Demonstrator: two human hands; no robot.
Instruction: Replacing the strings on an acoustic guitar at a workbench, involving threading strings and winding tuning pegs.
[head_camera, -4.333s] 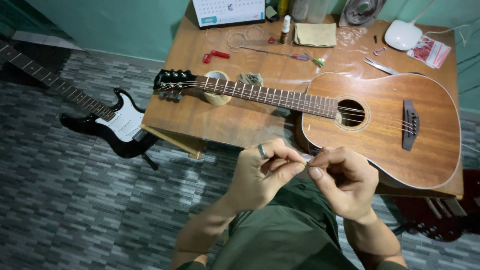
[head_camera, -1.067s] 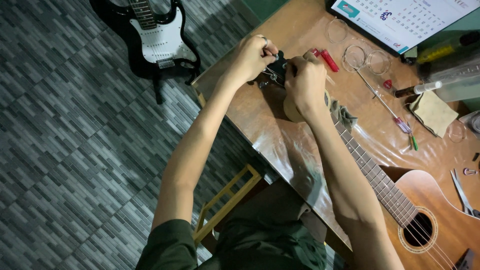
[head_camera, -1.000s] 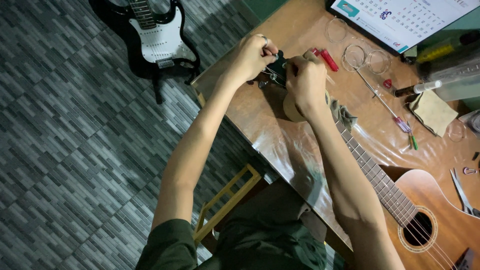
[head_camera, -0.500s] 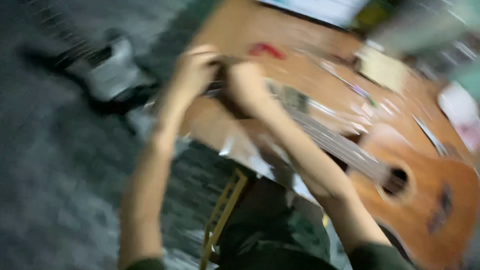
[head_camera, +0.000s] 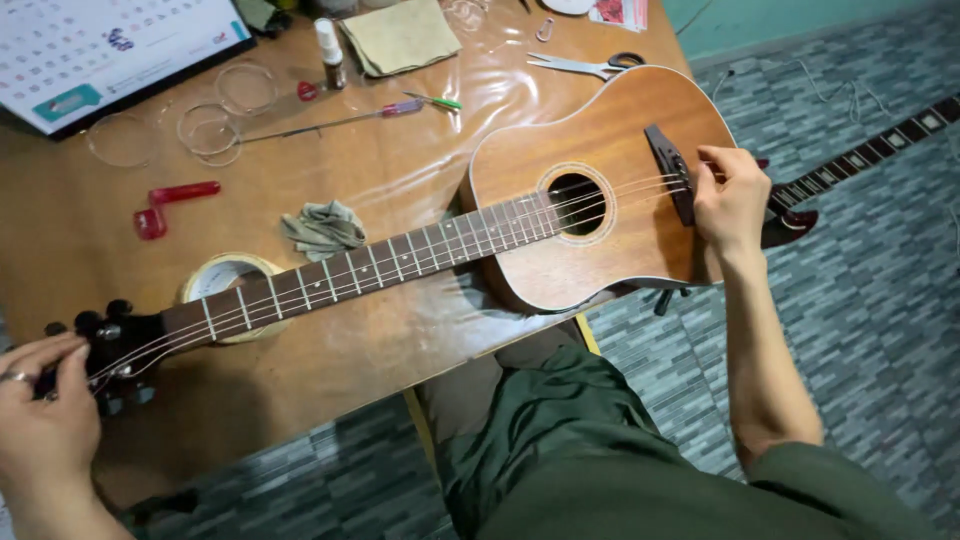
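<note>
One view only — a camera worn on the person's head, looking steeply down over their lap in green trousers (head_camera: 610, 450) onto a wooden table (head_camera: 380, 180). It sits close enough that the acoustic guitar (head_camera: 600, 190) spans nearly the whole width, headstock at the left edge beside the left hand (head_camera: 45, 420), bridge at the right under the right hand (head_camera: 730, 195). The table's far side meets the top edge, cutting off a calendar (head_camera: 90, 50) — grey tiled floor (head_camera: 880, 330) fills the right and bottom.
</note>
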